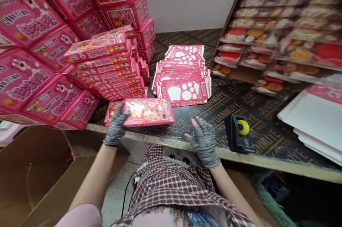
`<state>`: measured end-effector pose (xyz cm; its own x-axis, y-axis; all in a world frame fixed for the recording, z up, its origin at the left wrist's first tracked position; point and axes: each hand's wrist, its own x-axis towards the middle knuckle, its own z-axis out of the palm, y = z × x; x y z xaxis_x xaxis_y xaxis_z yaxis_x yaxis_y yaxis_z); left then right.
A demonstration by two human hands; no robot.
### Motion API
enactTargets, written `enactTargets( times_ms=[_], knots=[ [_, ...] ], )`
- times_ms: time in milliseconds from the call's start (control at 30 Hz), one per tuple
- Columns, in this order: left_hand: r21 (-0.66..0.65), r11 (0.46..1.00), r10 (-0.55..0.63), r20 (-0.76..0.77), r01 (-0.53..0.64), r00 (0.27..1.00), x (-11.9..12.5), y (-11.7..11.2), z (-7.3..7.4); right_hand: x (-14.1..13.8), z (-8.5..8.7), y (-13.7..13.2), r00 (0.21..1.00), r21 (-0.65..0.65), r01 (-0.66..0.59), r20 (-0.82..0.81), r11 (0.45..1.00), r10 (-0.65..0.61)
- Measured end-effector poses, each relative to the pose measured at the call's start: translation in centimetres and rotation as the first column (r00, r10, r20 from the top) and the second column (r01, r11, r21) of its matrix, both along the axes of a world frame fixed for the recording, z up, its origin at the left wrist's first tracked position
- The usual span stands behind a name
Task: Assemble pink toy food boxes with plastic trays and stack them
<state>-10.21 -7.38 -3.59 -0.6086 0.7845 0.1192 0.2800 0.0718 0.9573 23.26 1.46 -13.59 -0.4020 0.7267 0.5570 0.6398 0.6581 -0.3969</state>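
Note:
My left hand (117,123), in a grey knitted fingertip-less glove, grips the left end of a flat pink box (149,112) with a windowed, glossy top. The box is at the table's front edge, partly over another pink box (109,113) lying flat. In a matching glove, my right hand (203,140) is over the front edge with its fingers apart and nothing in them. Beyond it lies a spread pile of pink printed cards (184,90) with white cut-out shapes. Behind the held box rises a stack of similar pink boxes (114,67).
Large pink cartons (24,74) are piled high at the left. A black tape dispenser (239,134) with yellow tape stands right of my right hand. Flat white-backed sheets (317,120) lie at the right, below a rack of bagged pieces (275,38). An open cardboard box (34,170) sits lower left.

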Motion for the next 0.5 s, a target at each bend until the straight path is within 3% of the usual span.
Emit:
enactTargets(
  times_ms=[67, 100, 167, 233, 300, 333, 400, 467, 500],
  knots=[
    [-0.026, 0.996, 0.086, 0.103, -0.084, 0.991, -5.3, -1.4, 1.3, 2.0, -1.6, 1.1, 0.999, -0.020, 0.012, 0.033, 1.000, -0.011],
    [-0.053, 0.994, 0.095, 0.069, -0.092, 0.993, -7.5, -1.9, 2.0, 3.2, -2.6, 1.5, 0.998, -0.019, 0.020, 0.052, 1.000, -0.019],
    [-0.075, 0.975, 0.188, -0.215, -0.208, 0.958, -10.4, -2.2, 3.0, 5.2, -4.4, 2.0, 0.994, 0.000, 0.044, 0.096, 0.999, -0.044],
    [0.000, 0.951, 0.271, -0.484, -0.309, 0.832, -10.9, -1.0, 3.6, 6.4, -5.8, 1.9, 0.988, 0.020, 0.078, 0.132, 0.997, -0.080],
    [0.063, 0.966, 0.231, -0.646, -0.250, 0.728, -8.9, 2.0, 3.6, 6.8, -6.2, 1.6, 0.981, 0.014, 0.106, 0.160, 0.994, -0.106],
    [0.053, 0.987, 0.145, -0.712, -0.153, 0.687, -7.1, 4.2, 3.4, 6.7, -6.1, 1.4, 0.978, -0.001, 0.120, 0.173, 0.993, -0.118],
    [-0.101, 0.989, -0.147, -0.774, 0.108, 0.615, -2.5, 9.4, 3.0, 6.3, -5.6, 1.2, 0.971, -0.039, 0.147, 0.196, 0.988, -0.137],
    [-0.385, 0.887, -0.461, -0.739, 0.253, 0.491, 2.4, 15.2, 2.4, 5.9, -5.1, 1.1, 0.965, -0.072, 0.171, 0.214, 0.983, -0.153],
    [-0.533, 0.810, -0.584, -0.694, 0.245, 0.421, 4.6, 17.9, 2.1, 5.8, -4.9, 1.1, 0.963, -0.086, 0.180, 0.220, 0.980, -0.158]
  ],
)
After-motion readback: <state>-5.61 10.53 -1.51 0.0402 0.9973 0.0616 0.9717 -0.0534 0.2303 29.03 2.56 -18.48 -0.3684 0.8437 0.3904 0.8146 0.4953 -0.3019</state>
